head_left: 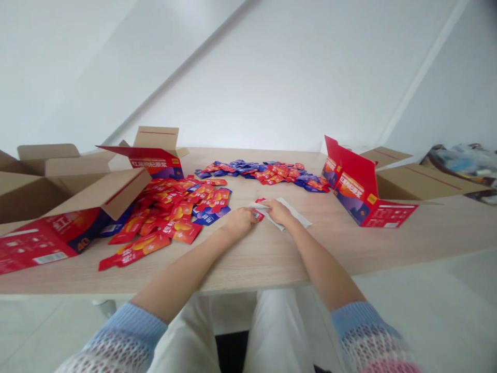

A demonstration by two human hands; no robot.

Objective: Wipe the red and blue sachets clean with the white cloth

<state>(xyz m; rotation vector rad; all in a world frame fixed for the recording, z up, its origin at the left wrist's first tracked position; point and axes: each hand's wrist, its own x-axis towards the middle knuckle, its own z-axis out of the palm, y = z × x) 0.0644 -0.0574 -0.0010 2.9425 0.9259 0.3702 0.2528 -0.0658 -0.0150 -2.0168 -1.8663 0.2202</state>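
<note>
Pinching a red sachet (259, 214) in the left hand (241, 221) at frame centre, gripping a white cloth (298, 213) partly over it in the right hand (278, 211)

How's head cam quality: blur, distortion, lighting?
Head view: soft overall, small print on the red box at right unreadable; head view: wide-angle stretch near the edges, notably the carton at far left; head view: diffuse light, soft shadows, white sheet under the right hand short on detail.
</note>
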